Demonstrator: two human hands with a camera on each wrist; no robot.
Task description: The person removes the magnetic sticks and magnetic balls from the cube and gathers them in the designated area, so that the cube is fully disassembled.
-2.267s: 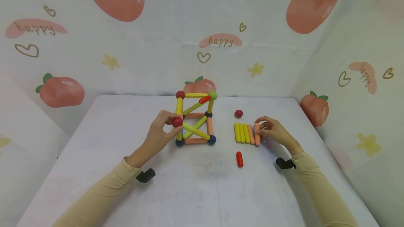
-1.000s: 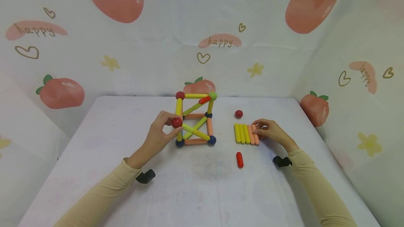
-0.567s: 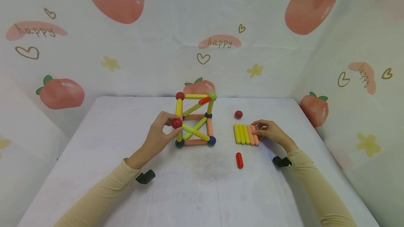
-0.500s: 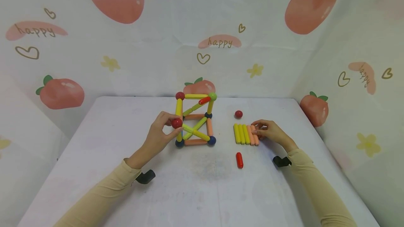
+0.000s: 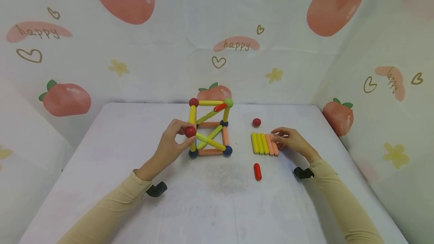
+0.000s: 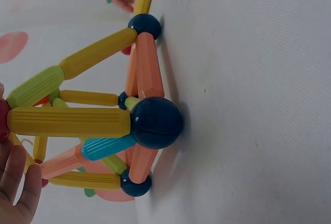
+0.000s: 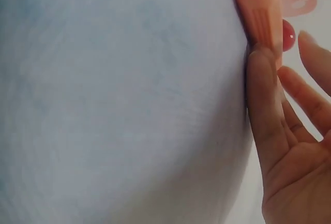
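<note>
My left hand [image 5: 173, 138] pinches a red ball [image 5: 190, 131] between thumb and fingers, at the upper front left corner of a frame built from magnetic sticks and balls. Yellow, green, orange and blue sticks join there, with dark blue balls such as this one [image 6: 156, 122] on the table. Over on the right, my right hand [image 5: 291, 139] touches the end orange stick [image 5: 275, 150] of a short row, its thumb lying on it. In the right wrist view the other fingers reach out beside that orange stick [image 7: 258, 12].
Yellow sticks [image 5: 260, 143] and another orange stick lie side by side in the row. A loose red ball [image 5: 256, 122] sits behind it, and a short red stick [image 5: 257, 171] lies in front. Another red stick [image 5: 220, 107] juts from the green ball [image 5: 228, 103] atop the frame.
The right hand has moved left, bringing the end orange stick down against its neighbour; its thumb has since shifted over the stick. The left hand keeps its place on the red ball.
</note>
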